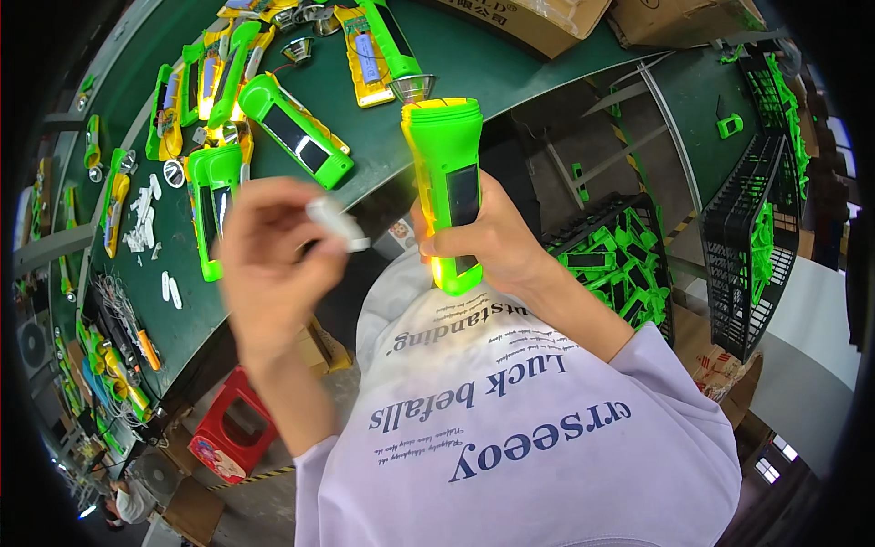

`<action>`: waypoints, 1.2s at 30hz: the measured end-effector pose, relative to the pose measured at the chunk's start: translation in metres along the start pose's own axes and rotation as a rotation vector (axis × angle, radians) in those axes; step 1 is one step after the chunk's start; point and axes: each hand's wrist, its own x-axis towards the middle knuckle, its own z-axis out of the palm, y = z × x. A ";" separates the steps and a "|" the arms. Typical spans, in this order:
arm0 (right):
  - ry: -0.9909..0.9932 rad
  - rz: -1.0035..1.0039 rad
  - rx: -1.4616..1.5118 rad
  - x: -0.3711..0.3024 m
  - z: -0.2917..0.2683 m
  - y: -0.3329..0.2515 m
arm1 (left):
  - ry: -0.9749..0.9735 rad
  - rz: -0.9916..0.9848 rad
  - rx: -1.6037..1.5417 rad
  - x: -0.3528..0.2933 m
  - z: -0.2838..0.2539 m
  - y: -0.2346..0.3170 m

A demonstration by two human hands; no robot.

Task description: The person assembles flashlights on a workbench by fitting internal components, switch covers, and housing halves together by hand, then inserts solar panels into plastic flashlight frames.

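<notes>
My right hand point(497, 235) is wrapped round a green and yellow flashlight point(447, 150), holding it upright with its wide head at the top. A dark panel is set in its green side, and the yellow side glows. To the left, my left hand point(273, 264), smeared by motion, pinches a small white plastic piece point(335, 224) between thumb and fingers. The two hands are apart. Similar white pieces point(143, 219) lie on the table beyond my left hand. An assembled-looking green flashlight body point(296, 130) rests near the table edge.
The green table point(374, 146) holds several opened flashlight halves, silver reflectors point(296, 50) and an orange-handled tool point(149, 349). Cardboard boxes point(547, 27) stand at the back. At right are black crates point(743, 246) with green parts. A red stool point(232, 427) stands low at left.
</notes>
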 end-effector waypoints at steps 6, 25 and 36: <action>-0.017 0.015 0.010 0.000 -0.001 0.000 | -0.053 -0.110 -0.118 0.008 0.038 -0.021; 0.007 -0.138 -0.160 -0.003 0.000 -0.001 | 0.012 -0.023 0.207 -0.005 0.047 -0.038; 0.173 -0.388 -0.782 -0.004 0.011 0.008 | 0.318 -0.007 0.213 0.005 0.067 -0.044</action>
